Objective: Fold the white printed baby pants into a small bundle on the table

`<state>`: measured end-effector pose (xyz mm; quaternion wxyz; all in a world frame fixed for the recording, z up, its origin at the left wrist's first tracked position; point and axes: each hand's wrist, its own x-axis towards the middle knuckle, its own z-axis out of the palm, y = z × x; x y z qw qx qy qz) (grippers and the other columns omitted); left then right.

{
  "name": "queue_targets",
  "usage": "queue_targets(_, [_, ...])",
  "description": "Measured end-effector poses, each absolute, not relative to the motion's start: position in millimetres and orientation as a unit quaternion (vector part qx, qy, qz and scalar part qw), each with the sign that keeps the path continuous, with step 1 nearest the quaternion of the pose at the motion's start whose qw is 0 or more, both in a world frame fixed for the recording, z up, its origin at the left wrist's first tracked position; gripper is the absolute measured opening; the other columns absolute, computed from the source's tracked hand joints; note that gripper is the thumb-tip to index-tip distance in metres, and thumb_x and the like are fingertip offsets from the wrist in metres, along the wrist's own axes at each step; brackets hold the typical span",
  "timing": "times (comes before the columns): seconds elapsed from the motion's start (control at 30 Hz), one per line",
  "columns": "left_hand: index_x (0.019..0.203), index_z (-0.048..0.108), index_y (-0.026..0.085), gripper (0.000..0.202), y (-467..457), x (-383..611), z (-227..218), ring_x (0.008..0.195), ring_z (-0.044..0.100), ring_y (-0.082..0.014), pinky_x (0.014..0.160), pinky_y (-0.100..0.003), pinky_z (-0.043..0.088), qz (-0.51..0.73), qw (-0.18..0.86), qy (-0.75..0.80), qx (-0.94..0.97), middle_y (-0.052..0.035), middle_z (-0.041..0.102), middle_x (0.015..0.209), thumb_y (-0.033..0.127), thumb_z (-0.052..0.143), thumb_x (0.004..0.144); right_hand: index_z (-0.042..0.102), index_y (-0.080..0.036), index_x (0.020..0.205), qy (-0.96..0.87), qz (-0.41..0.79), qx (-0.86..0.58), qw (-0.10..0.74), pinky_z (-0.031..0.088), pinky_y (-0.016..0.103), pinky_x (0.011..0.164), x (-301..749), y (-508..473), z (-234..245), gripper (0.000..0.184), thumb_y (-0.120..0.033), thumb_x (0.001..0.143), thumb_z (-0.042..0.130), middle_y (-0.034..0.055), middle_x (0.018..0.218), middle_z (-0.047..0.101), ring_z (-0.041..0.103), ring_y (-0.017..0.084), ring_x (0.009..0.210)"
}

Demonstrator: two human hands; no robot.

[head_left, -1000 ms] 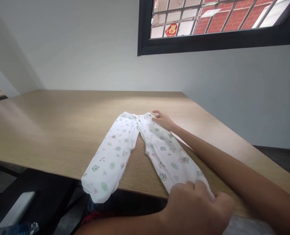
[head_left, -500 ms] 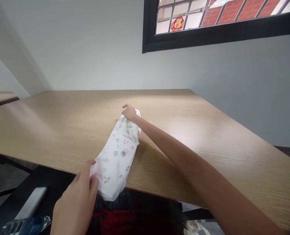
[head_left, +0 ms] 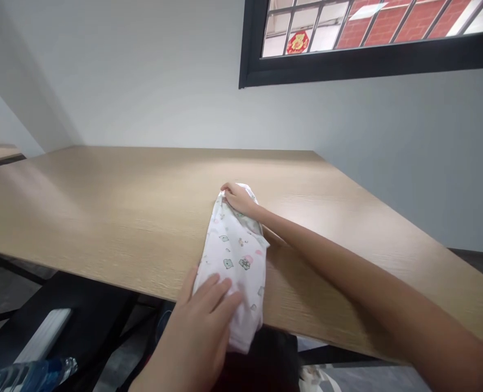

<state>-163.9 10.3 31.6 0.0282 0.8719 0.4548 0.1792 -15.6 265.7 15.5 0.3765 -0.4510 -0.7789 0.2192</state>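
Note:
A folded white cloth [head_left: 238,256] with a small pastel cartoon print lies lengthwise over the front part of the table, its near end hanging past the edge. My left hand [head_left: 204,321] rests on its near left part with fingers stretched and slightly apart, pressing on the fabric rather than gripping it. At the far end my right hand [head_left: 239,198] has its fingers closed on the cloth's upper left corner. The right forearm crosses over the table from the lower right. A loose fold of fabric sticks out below the right wrist.
The wooden table [head_left: 123,218] reaches back to a pale wall [head_left: 152,71] under a dark-framed window [head_left: 327,71]. Below the front edge at left are a black bench-like surface [head_left: 90,305], a white strip-shaped object [head_left: 45,335] and a clear blue plastic bottle [head_left: 37,375].
The cloth and both hands have shifted to the right in view. My left hand has gone from pinching the near left corner to lying spread on the fabric; my right fingers have closed on the far end.

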Motion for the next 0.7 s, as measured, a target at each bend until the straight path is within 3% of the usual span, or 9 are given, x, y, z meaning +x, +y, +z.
queue_targets(0.13, [0.099, 0.059, 0.021, 0.030, 66, -158, 60, 0.090, 0.057, -0.0166, 0.089, -0.035, 0.042, 0.105, 0.093, 0.425, 0.894, -0.0010, 0.064, 0.097, 0.014, 0.034, 0.086, 0.056, -0.018, 0.091, -0.798, 0.296, -0.421, 0.313, 0.043, 0.030, 0.073, 15, 231, 30, 0.025, -0.006, 0.080, 0.038, 0.0037, 0.092, 0.060, 0.056, 0.018, 0.086])
queue_targets(0.2, [0.105, 0.056, 0.018, 0.031, 111, -155, 64, 0.090, 0.057, -0.0178, 0.080, -0.032, 0.045, 0.094, 0.080, 0.411, 0.903, -0.0041, 0.062, 0.103, 0.016, 0.030, 0.088, 0.058, -0.020, 0.093, -0.811, 0.314, -0.398, 0.292, 0.043, 0.031, 0.079, 22, 204, 38, 0.027, -0.006, 0.082, 0.038, 0.0036, 0.101, 0.060, 0.054, 0.019, 0.094])
queue_targets(0.37, [0.109, 0.055, 0.010, 0.032, 171, -148, 43, 0.110, 0.050, -0.0215, 0.094, -0.035, 0.038, 0.083, 0.063, 0.390, 0.915, -0.0113, 0.056, 0.117, 0.017, 0.031, 0.089, 0.052, -0.022, 0.113, -0.883, 0.240, -0.338, 0.219, 0.042, 0.035, 0.087, 23, 173, 38, 0.033, -0.013, 0.090, 0.030, 0.0037, 0.114, 0.056, 0.050, 0.019, 0.104])
queue_targets(0.43, [0.118, 0.050, 0.009, 0.036, 148, -150, 34, 0.119, 0.043, -0.0225, 0.100, -0.037, 0.033, 0.084, 0.057, 0.390, 0.915, -0.0123, 0.050, 0.126, 0.020, 0.030, 0.090, 0.054, -0.019, 0.113, -0.914, 0.178, -0.322, 0.172, 0.039, 0.037, 0.091, 20, 189, 32, 0.031, -0.017, 0.091, 0.031, 0.0063, 0.114, 0.056, 0.049, 0.020, 0.107])
queue_targets(0.53, [0.133, 0.034, 0.017, 0.043, 78, -164, 25, 0.129, 0.031, -0.0229, 0.103, -0.042, 0.030, 0.099, 0.044, 0.405, 0.908, -0.0066, 0.037, 0.138, 0.026, 0.028, 0.092, 0.058, -0.013, 0.109, -0.923, 0.094, -0.342, 0.148, 0.031, 0.041, 0.099, 16, 231, 27, 0.030, -0.015, 0.088, 0.038, 0.0112, 0.120, 0.052, 0.042, 0.024, 0.115])
queue_targets(0.63, [0.138, 0.023, 0.019, 0.056, 14, -184, 18, 0.128, 0.032, -0.0243, 0.100, -0.043, 0.035, 0.105, 0.019, 0.375, 0.921, -0.0061, 0.035, 0.139, 0.041, 0.039, 0.089, 0.061, -0.012, 0.105, -0.912, 0.084, -0.372, 0.149, 0.028, 0.041, 0.101, 9, 264, 30, 0.030, -0.010, 0.082, 0.042, 0.0113, 0.123, 0.050, 0.040, 0.024, 0.118])
queue_targets(0.7, [0.140, 0.020, 0.018, 0.064, -4, -195, 15, 0.126, 0.035, -0.0257, 0.101, -0.046, 0.033, 0.096, -0.016, 0.339, 0.936, -0.0075, 0.037, 0.137, 0.041, 0.045, 0.085, 0.064, -0.015, 0.097, -0.906, 0.101, -0.379, 0.162, 0.032, 0.039, 0.099, 5, 266, 34, 0.025, -0.010, 0.080, 0.046, 0.0089, 0.117, 0.055, 0.045, 0.023, 0.113])
